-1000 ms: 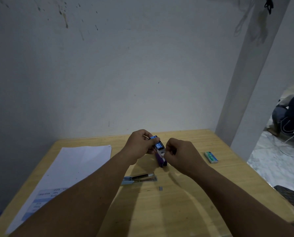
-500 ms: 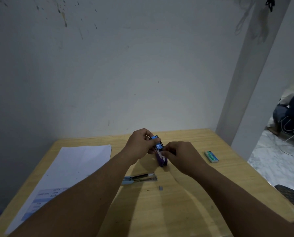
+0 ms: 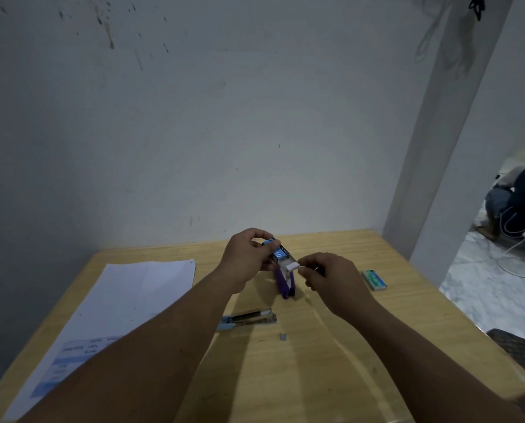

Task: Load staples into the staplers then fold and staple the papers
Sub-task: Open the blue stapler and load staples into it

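Staple box (image 3: 281, 254) gripped in my left hand (image 3: 249, 261); my right hand (image 3: 328, 274) pinches what looks like its inner tray (image 3: 292, 266).

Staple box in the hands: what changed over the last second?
The right hand drew back rightward, sliding the white inner tray out of the blue staple box, gripped by the left hand. Purple stapler, blue stapler, papers and green box stayed put.
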